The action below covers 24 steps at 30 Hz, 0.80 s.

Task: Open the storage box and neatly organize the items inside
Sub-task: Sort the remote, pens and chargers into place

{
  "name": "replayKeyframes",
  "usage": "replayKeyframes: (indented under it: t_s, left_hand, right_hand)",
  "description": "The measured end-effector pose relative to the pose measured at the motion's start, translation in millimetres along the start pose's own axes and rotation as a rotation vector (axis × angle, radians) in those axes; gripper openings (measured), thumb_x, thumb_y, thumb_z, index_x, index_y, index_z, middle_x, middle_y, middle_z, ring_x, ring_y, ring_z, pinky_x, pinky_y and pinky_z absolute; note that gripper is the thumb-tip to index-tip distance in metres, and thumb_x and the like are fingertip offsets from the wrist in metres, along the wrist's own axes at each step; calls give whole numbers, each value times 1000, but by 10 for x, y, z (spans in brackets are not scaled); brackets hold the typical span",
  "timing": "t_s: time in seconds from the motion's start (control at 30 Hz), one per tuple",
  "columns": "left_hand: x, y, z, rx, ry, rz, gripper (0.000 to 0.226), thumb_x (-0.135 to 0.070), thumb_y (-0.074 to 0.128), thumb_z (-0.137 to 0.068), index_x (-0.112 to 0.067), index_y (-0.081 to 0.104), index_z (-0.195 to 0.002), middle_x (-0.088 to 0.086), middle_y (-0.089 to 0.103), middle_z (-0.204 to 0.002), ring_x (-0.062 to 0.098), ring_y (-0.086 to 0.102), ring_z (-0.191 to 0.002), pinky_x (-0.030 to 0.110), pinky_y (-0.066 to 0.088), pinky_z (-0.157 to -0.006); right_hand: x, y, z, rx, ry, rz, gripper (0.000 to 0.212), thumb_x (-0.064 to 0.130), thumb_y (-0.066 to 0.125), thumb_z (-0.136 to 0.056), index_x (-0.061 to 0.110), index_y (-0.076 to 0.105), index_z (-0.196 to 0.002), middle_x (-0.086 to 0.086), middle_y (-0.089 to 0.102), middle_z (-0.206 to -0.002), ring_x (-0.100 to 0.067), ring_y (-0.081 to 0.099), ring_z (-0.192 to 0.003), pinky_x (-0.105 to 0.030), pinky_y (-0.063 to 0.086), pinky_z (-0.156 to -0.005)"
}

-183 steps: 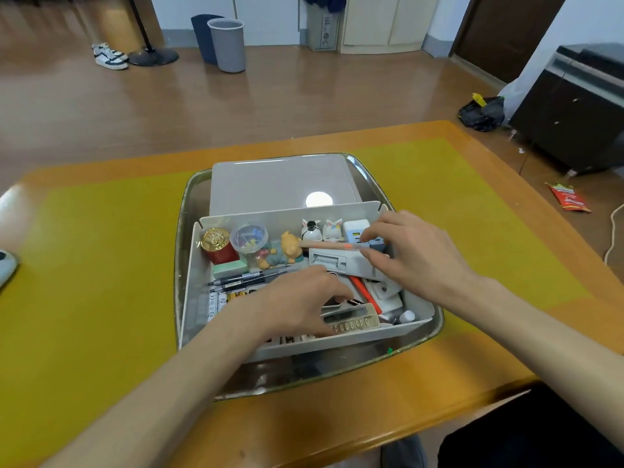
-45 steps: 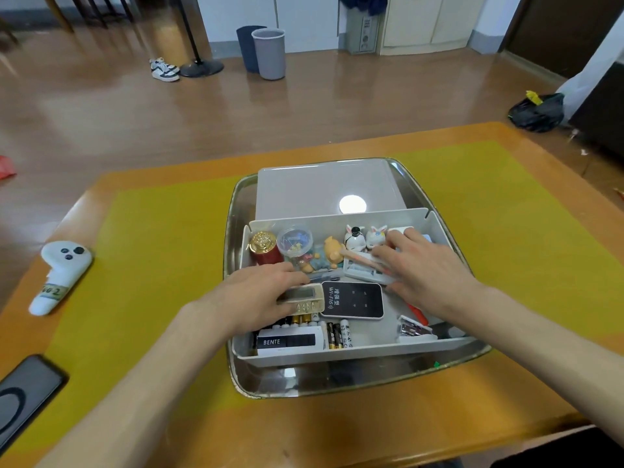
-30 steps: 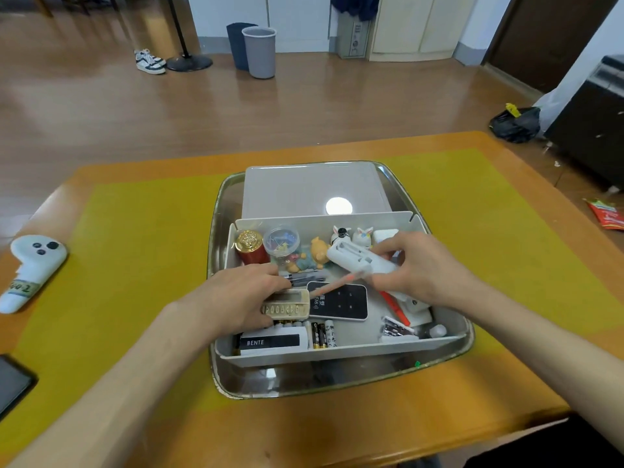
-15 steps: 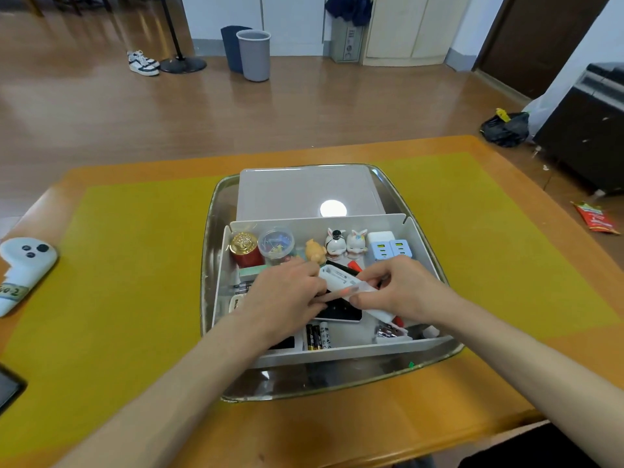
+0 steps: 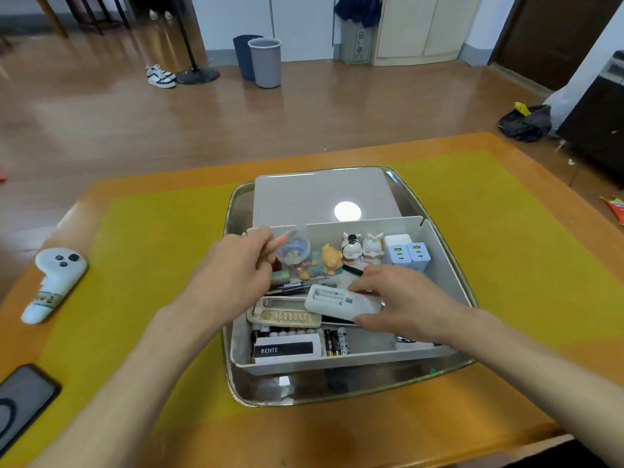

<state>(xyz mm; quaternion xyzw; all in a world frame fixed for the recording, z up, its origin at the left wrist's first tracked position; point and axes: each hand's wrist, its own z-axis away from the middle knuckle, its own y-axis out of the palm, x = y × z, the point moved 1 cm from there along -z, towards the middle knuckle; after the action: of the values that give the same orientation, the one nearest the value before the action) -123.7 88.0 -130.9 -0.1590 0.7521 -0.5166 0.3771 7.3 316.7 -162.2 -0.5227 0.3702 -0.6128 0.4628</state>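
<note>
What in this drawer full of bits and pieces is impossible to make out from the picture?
Head view only:
- Red tin: hidden behind the left hand.
- Orange pen: blurred, mostly inside the left fingers.
- Black remote: covered by the white remote in the right hand.
- Batteries: print too small to read.
- Phone: cut off by the left edge.

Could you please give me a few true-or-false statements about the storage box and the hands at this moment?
1. The left hand pinches an orange pen. True.
2. The right hand holds a white remote. True.
3. The box sits straight on the yellow mat. False: it sits in a metal tray.
4. The two rabbit figurines lie outside the box. False: they stand at its far wall.
5. Batteries lie by the near wall. True.
</note>
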Motion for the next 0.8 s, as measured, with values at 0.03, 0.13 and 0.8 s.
replayKeyframes:
  t_s: [0.03,0.13,0.8]
  left_hand:
    - [3,9,28,24,-16,4,26,-8,49,-88,-27,41,-72,-1,56,-65,25,53,-59,39,42,-52]
    - [-24,74,122,120,23,-5,19,-15,50,-87,-28,46,-74,-13,53,-74,13,54,-65,33,43,-54]
    - [-19,340,55,244,159,-120,18,-41,48,-101,-37,48,-83,-21,51,-83,2,51,-77,22,37,-61]
  right_hand:
    - [10,20,-13,17,-12,11,38,52,63,-86,30,66,-116,12,60,-110,-12,55,-105,-43,51,-83]
    - [-1,58,-13,48,-30,66,42,46,65,-89,33,62,-129,14,58,-124,-11,54,-115,-41,52,-89]
    - [-204,-123,-380,-33,119,389,10,10,55,-84,12,59,-93,-9,60,-93,-35,61,-91,-35,38,-59]
